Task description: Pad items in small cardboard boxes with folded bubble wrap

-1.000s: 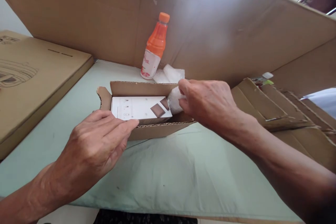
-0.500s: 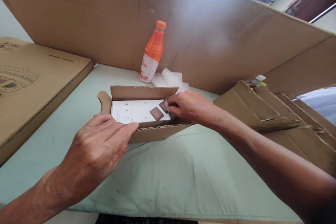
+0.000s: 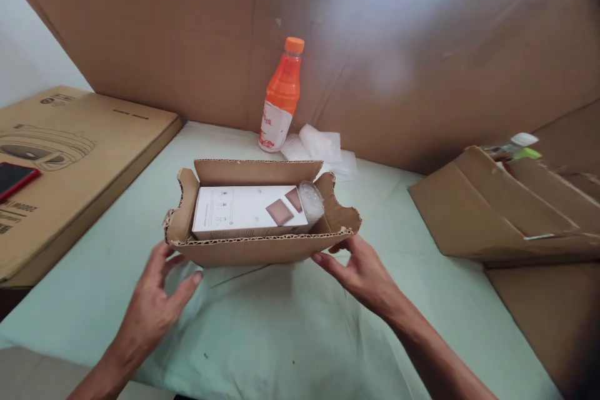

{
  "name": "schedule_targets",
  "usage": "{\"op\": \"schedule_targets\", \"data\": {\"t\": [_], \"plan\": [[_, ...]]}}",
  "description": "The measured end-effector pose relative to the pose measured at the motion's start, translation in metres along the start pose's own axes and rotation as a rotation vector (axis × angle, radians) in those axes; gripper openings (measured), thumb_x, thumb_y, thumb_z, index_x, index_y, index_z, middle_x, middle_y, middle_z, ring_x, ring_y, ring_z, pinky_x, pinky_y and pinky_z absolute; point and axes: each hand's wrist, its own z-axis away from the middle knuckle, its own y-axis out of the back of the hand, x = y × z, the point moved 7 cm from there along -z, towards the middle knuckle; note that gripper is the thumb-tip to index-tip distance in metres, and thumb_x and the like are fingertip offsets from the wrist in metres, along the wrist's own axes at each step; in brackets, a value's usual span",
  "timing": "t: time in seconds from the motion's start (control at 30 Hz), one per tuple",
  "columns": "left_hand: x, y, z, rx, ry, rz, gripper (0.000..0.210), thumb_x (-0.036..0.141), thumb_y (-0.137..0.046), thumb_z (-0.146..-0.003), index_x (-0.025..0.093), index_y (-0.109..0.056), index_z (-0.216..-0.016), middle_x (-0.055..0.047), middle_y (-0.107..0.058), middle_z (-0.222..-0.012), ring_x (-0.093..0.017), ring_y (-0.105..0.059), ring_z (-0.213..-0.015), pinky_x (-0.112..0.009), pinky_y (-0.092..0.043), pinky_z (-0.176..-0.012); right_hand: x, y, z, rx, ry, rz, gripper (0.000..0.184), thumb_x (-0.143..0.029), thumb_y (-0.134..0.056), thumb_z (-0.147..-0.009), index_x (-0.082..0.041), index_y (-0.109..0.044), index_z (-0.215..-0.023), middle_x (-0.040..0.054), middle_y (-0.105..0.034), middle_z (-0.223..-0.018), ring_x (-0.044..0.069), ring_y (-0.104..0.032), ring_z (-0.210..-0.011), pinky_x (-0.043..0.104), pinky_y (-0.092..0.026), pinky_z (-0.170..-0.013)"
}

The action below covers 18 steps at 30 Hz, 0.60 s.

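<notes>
A small open cardboard box [image 3: 262, 251] sits on the cloth in front of me with its flaps raised. Inside lies a white printed carton [image 3: 248, 203] bearing brown square pictures. A clear bubble-wrap bundle [image 3: 312, 201] is tucked between that carton and the box's right end. My left hand [image 3: 157, 300] is at the box's left front corner, thumb and fingers apart; its fingertips are partly hidden by the corner. At the right front corner, my right hand [image 3: 363, 275] grips the box, thumb against the front wall and fingers around the end.
Behind the box stand an orange-capped bottle [image 3: 281, 97] and folded white wrap [image 3: 321, 147]. A large flat carton [image 3: 117, 137] on the left carries a dark red-edged device [image 3: 16, 180]. Another cardboard box [image 3: 487, 206] at right holds a clear bottle. A tall cardboard panel [image 3: 187, 31] rises behind.
My right hand has left the inside of the box for its right front corner. The left hand has come off the front rim down to the left corner. Bubble wrap now shows beside the carton.
</notes>
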Motion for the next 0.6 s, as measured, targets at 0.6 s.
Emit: {"op": "schedule_targets", "data": {"t": [0.6], "plan": [[-0.005, 0.026, -0.049, 0.048, 0.014, 0.165, 0.052, 0.044, -0.065, -0.086, 0.018, -0.060, -0.131, -0.013, -0.070, -0.129, -0.027, -0.069, -0.115, -0.042, -0.057, -0.100, -0.043, -0.079, 0.057, 0.040, 0.323, 0.074, 0.054, -0.038, -0.062, -0.091, -0.022, -0.056, -0.142, 0.0147, -0.076, -0.114, 0.035, -0.074, -0.104, 0.044, -0.065, -0.076]]}}
